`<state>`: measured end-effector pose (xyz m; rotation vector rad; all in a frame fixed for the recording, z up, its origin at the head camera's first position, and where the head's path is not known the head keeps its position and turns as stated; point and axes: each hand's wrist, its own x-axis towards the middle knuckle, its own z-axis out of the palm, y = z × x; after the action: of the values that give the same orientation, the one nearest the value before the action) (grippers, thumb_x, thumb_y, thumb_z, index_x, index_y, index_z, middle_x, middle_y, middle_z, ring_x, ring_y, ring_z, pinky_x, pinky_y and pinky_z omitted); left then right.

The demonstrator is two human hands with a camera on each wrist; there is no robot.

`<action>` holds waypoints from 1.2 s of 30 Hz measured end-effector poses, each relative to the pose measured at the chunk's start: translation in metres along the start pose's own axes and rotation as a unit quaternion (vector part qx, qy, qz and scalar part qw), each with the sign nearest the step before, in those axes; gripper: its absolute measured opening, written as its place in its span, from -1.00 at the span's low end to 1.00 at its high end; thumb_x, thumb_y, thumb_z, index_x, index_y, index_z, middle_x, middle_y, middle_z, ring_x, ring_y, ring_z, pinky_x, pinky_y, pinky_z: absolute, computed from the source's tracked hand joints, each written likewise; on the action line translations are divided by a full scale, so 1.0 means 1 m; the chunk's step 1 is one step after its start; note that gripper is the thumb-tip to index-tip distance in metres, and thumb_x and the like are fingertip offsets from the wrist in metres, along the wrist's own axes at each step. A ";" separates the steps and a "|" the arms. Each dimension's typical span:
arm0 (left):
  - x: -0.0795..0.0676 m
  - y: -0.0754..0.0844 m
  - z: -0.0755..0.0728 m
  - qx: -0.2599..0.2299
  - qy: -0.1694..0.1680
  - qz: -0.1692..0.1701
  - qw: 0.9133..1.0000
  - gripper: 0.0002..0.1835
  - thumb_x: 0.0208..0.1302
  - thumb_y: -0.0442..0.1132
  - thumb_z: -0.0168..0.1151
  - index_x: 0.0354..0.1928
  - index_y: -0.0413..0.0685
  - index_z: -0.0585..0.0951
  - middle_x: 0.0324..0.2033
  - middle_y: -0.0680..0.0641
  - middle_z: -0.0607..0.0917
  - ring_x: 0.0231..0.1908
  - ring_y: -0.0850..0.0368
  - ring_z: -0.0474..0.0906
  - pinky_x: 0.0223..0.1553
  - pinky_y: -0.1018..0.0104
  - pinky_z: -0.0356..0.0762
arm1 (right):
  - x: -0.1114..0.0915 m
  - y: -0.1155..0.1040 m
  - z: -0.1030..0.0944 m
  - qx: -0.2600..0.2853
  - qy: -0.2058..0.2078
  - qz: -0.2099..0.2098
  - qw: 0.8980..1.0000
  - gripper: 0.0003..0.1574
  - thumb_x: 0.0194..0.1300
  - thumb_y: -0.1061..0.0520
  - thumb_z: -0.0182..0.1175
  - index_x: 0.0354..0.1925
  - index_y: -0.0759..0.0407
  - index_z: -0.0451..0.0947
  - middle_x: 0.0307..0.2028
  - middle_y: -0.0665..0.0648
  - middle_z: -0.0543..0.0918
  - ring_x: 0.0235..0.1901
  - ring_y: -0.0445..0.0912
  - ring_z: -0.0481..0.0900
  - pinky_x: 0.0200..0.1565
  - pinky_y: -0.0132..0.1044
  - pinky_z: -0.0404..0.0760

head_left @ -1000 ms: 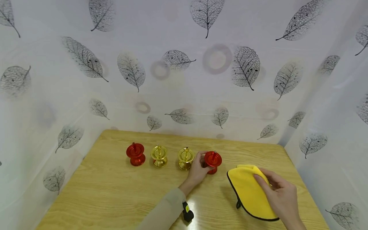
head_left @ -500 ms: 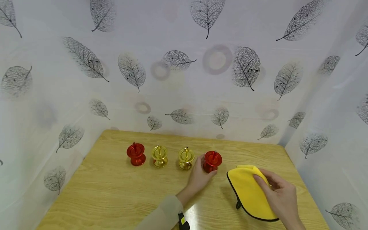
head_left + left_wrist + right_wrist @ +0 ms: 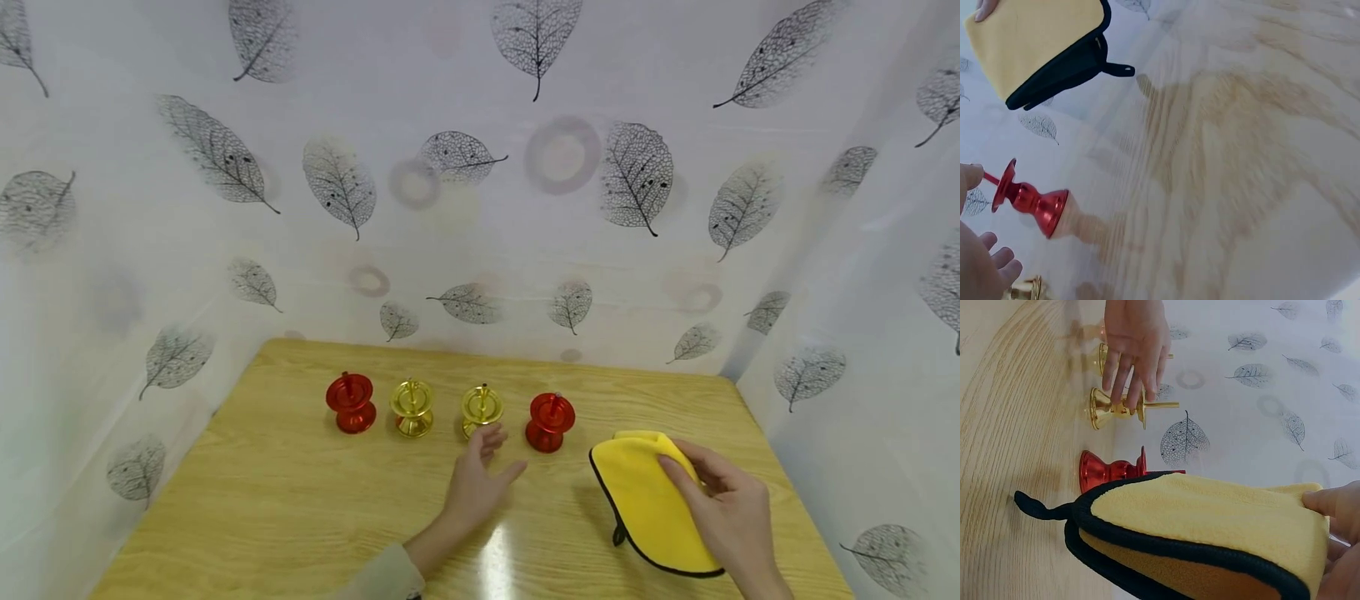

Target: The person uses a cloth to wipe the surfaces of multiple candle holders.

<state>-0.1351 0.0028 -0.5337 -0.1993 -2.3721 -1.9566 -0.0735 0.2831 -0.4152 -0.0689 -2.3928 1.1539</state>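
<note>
Four-in-a-row style candle holders stand upright, each with a dish and a thin centre spike. A red candle holder is at the row's right end. Left of it come a gold candle holder, another gold one, and a red candle holder at the left end. My left hand hovers in front of the right-hand gold holder with fingers spread, holding nothing; its fingers hide part of that holder's base. My right hand pinches a folded yellow cloth with black edging and a small loop, right of the row.
Everything stands on a wood-grain table. A whitish sheet printed with leaves rises behind the table and along both sides. Light reflects off the table below the left hand.
My left hand has let go of the right-hand red candle holder and drawn back to the left. The right hand and the cloth have stayed nearly still.
</note>
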 end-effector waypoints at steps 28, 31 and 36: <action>0.047 -0.043 -0.035 0.034 0.062 -0.001 0.998 -0.15 0.21 -0.02 0.59 0.46 -0.10 0.39 0.28 -0.16 0.63 0.29 -0.11 0.59 0.39 -0.09 0.55 | -0.001 0.001 0.003 0.008 -0.009 0.026 1.000 -0.68 0.30 0.25 0.47 0.03 0.21 0.79 -0.25 -0.58 0.64 -0.28 -0.61 0.68 -0.37 -0.58 0.70; 0.050 -0.043 -0.033 0.027 0.066 0.000 0.997 -0.15 0.20 -0.03 0.59 0.44 -0.11 0.40 0.29 -0.20 0.64 0.32 -0.16 0.59 0.40 -0.12 0.54 | -0.001 0.001 0.004 0.009 -0.008 0.025 1.000 -0.69 0.30 0.25 0.47 0.03 0.22 0.79 -0.25 -0.58 0.64 -0.28 -0.61 0.68 -0.37 -0.58 0.70; 0.056 -0.043 -0.031 0.036 0.067 0.005 0.997 -0.11 0.18 -0.01 0.61 0.47 -0.12 0.38 0.30 -0.24 0.66 0.33 -0.17 0.60 0.39 -0.14 0.54 | -0.001 0.001 0.004 0.013 -0.009 0.023 1.000 -0.69 0.29 0.26 0.47 0.02 0.22 0.79 -0.25 -0.57 0.65 -0.28 -0.61 0.69 -0.37 -0.57 0.71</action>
<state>-0.1971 -0.0323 -0.5628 -0.0739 -2.3456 -1.8137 -0.0750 0.2806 -0.4189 -0.1070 -2.4029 1.2109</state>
